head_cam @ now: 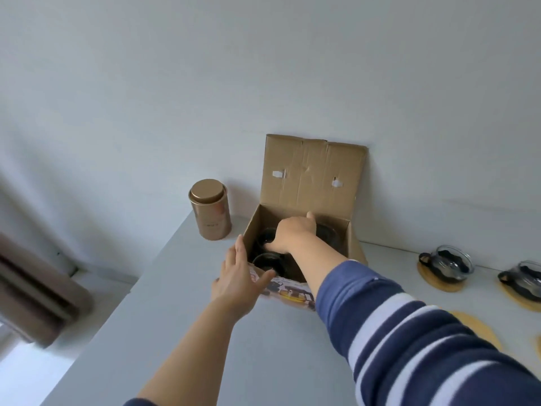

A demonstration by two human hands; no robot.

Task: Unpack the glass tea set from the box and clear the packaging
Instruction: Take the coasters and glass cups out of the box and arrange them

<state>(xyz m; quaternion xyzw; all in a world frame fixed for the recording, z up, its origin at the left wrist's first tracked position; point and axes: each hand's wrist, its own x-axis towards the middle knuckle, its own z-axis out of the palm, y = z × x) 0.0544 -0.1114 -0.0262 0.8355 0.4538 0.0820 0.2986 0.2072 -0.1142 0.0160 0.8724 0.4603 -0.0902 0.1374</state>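
Note:
An open cardboard box point(310, 177) stands on the white table against the wall, its lid flap upright. My right hand point(292, 232) reaches down inside it, fingers around a glass cup point(265, 238) at the box's left side. A second glass cup point(268, 263) sits in front of that one in the box. A larger dark glass piece point(330, 232) lies at the box's right. My left hand point(237, 276) rests flat and open against the box's front left corner. Two glass cups point(449, 263) point(527, 276) stand on wooden coasters to the right.
A gold tin canister point(209, 209) stands left of the box near the table's left edge. Two bare wooden coasters point(480, 329) point(537, 342) lie at the right, partly behind my striped sleeve. The white table point(234, 347) stretches toward me. A brown object point(38, 291) sits off the table's left.

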